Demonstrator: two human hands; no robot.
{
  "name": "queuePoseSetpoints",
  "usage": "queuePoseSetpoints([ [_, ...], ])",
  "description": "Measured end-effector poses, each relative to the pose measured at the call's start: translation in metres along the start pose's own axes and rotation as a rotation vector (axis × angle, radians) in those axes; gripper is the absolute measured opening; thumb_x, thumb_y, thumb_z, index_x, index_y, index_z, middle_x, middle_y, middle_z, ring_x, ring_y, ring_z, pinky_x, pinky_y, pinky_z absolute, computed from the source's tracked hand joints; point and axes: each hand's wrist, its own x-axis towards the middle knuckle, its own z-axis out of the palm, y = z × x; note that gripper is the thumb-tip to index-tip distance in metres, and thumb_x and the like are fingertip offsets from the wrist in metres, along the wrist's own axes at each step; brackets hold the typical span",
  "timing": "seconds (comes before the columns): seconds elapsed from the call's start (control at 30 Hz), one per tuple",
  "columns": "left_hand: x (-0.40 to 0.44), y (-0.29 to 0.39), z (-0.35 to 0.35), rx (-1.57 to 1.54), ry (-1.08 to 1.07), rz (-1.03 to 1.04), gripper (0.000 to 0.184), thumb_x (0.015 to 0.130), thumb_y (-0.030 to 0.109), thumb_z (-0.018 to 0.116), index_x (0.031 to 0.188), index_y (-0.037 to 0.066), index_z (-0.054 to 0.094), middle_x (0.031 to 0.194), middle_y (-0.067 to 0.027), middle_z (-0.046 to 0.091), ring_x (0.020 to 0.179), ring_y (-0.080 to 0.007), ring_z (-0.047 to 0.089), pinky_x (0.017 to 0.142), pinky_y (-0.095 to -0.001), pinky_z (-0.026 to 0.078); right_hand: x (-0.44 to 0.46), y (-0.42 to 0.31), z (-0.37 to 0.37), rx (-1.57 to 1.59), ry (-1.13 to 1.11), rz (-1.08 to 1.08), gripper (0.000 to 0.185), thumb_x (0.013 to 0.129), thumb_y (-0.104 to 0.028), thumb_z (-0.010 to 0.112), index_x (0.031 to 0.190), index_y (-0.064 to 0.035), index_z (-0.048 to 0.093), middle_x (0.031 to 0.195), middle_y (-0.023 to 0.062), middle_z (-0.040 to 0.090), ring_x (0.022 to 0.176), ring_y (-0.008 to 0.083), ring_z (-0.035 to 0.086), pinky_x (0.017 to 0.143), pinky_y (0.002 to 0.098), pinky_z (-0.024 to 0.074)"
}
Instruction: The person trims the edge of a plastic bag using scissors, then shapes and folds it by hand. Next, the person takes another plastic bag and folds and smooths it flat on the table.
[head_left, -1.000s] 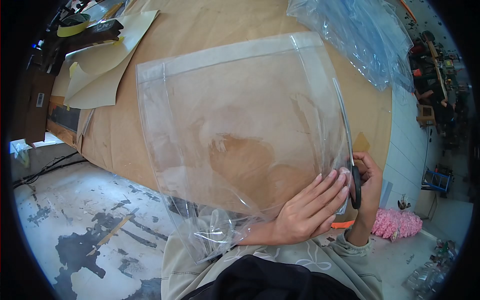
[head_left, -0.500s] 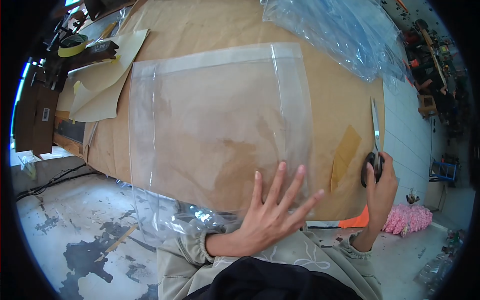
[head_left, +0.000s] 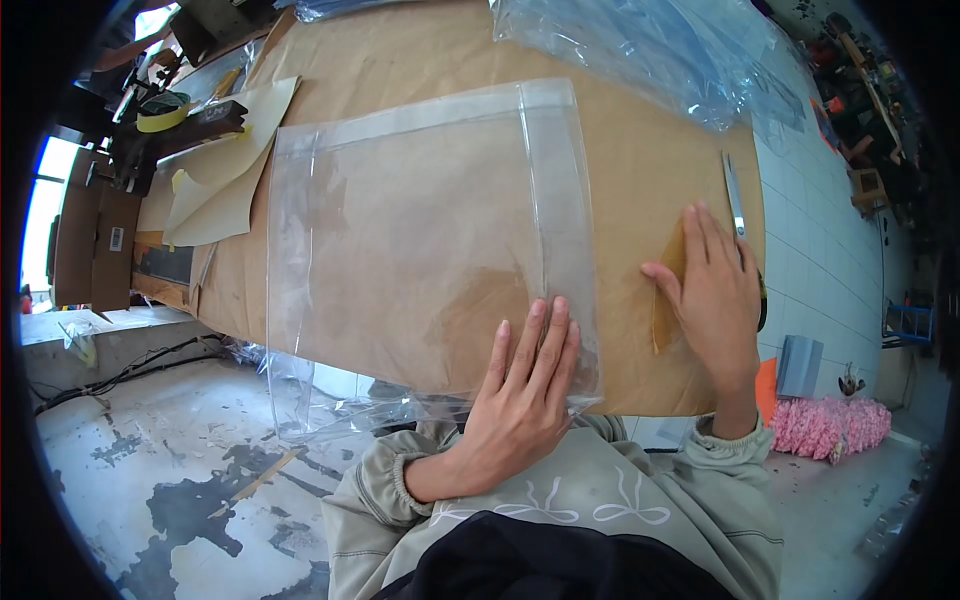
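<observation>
A clear plastic bag or sheet [head_left: 420, 220], with seam-like lines along both sides, lies spread on brown paper [head_left: 640, 130]. Its near end hangs over the table edge. My left hand [head_left: 520, 400] rests flat on its near right part, fingers stretched. My right hand [head_left: 718, 300] is over the paper at the right, fingers extended and thumb apart, holding nothing visible. Partly under that hand is a strip of brown tape [head_left: 664, 325]. Right beside its fingers lie scissors [head_left: 735, 195], blades pointing away and the black handles mostly hidden.
Crumpled clear plastic [head_left: 640, 60] covers the far right. A tape roll [head_left: 165, 112], a loose paper sheet [head_left: 235, 170] and a cardboard box [head_left: 110, 240] are at the left. A pink bundle [head_left: 830, 425] sits below the right edge. Part of a person [head_left: 130, 50] shows far left.
My right hand has let go of the scissors and moved left onto the paper, opening flat. My left hand's fingers have come closer together on the plastic. The view has shifted slightly.
</observation>
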Motion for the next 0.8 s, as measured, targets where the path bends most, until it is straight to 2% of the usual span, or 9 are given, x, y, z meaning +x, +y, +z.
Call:
queuePoseSetpoints([
  [0.1, 0.002, 0.001, -0.002, -0.033, -0.013, 0.003, 0.096, 0.063, 0.029, 0.077, 0.137, -0.012, 0.032, 0.147, -0.0318, 0.021, 0.138, -0.0457, 0.019, 0.111, -0.0556, 0.017, -0.023, 0.000, -0.013, 0.153, 0.092, 0.023, 0.048, 0.088, -0.030, 0.062, 0.123, 0.0014, 0.053, 0.124, 0.0161, 0.055, 0.113, 0.0291, 0.053, 0.094, 0.0410, 0.0422],
  [0.2, 0.010, 0.006, -0.004, -0.159, 0.005, 0.038, 0.099, 0.064, 0.032, 0.077, 0.138, -0.013, 0.028, 0.147, -0.0342, 0.018, 0.138, -0.0478, 0.017, 0.110, -0.0561, 0.018, -0.050, -0.014, -0.030, 0.815, -0.034, 0.082, 0.035, 0.089, -0.014, 0.062, 0.120, 0.0021, 0.056, 0.110, 0.0144, 0.061, 0.092, 0.0259, 0.063, 0.080, 0.0332, 0.0503],
  [0.3, 0.022, 0.018, -0.003, -0.376, 0.018, 0.162, 0.100, 0.072, 0.039, 0.073, 0.140, -0.013, 0.022, 0.147, -0.0345, 0.016, 0.138, -0.0500, 0.013, 0.110, -0.0554, 0.019, -0.067, -0.030, -0.022, 1.200, -0.063, 0.243, 0.034, 0.088, -0.002, 0.060, 0.121, 0.0022, 0.056, 0.098, 0.0113, 0.064, 0.077, 0.0171, 0.063, 0.069, 0.0255, 0.0514],
  [0.5, 0.012, 0.019, -0.013, -0.733, -0.032, 0.360, 0.090, 0.076, 0.033, 0.074, 0.141, -0.008, 0.026, 0.148, -0.0292, 0.019, 0.137, -0.0471, 0.020, 0.109, -0.0545, 0.025, -0.086, -0.008, -0.017, 1.489, -0.221, 0.448, 0.035, 0.085, 0.004, 0.060, 0.120, 0.0039, 0.056, 0.089, 0.0050, 0.059, 0.081, 0.0078, 0.057, 0.072, 0.0217, 0.0488],
  [0.53, 0.002, 0.016, -0.032, -0.659, -0.016, 0.344, 0.082, 0.074, 0.028, 0.076, 0.140, -0.001, 0.036, 0.146, -0.0270, 0.028, 0.136, -0.0455, 0.027, 0.108, -0.0519, 0.030, -0.088, -0.004, -0.022, 1.443, -0.286, 0.526, 0.034, 0.085, 0.004, 0.060, 0.119, 0.0046, 0.057, 0.088, 0.0044, 0.059, 0.081, 0.0077, 0.056, 0.071, 0.0213, 0.0485],
  [0.6, -0.028, 0.001, -0.059, -0.337, 0.122, 0.168, 0.073, 0.072, 0.024, 0.076, 0.135, 0.005, 0.045, 0.142, -0.0246, 0.036, 0.135, -0.0432, 0.031, 0.107, -0.0485, 0.033, -0.093, 0.006, -0.024, 1.378, -0.329, 0.500, 0.035, 0.084, 0.004, 0.061, 0.119, 0.0034, 0.056, 0.087, 0.0049, 0.059, 0.082, 0.0096, 0.058, 0.071, 0.0226, 0.0491],
  [0.67, -0.053, -0.013, -0.070, -0.166, 0.319, -0.286, 0.066, 0.076, 0.026, 0.073, 0.132, 0.002, 0.049, 0.139, -0.0254, 0.040, 0.131, -0.0448, 0.034, 0.105, -0.0520, 0.031, -0.093, 0.011, -0.026, 1.270, -0.353, 0.408, 0.037, 0.084, 0.003, 0.061, 0.120, 0.0021, 0.056, 0.088, 0.0060, 0.060, 0.081, 0.0120, 0.059, 0.071, 0.0240, 0.0497],
  [0.73, -0.069, -0.039, -0.072, 0.038, 0.386, -0.557, 0.070, 0.076, 0.026, 0.073, 0.135, 0.001, 0.044, 0.138, -0.0247, 0.041, 0.128, -0.0446, 0.037, 0.103, -0.0493, 0.034, -0.083, 0.013, -0.027, 1.113, -0.344, 0.258, 0.039, 0.084, 0.001, 0.062, 0.122, 0.0005, 0.055, 0.091, 0.0077, 0.061, 0.080, 0.0151, 0.061, 0.071, 0.0255, 0.0504],
  [0.8, -0.079, -0.063, -0.074, -0.040, 0.422, -0.617, 0.071, 0.078, 0.028, 0.072, 0.137, 0.003, 0.042, 0.137, -0.0251, 0.041, 0.124, -0.0427, 0.043, 0.099, -0.0454, 0.039, -0.061, 0.008, -0.029, 1.122, -0.262, 0.188, 0.043, 0.084, 0.001, 0.061, 0.126, -0.0010, 0.052, 0.099, 0.0100, 0.060, 0.084, 0.0165, 0.061, 0.073, 0.0264, 0.0508],
])
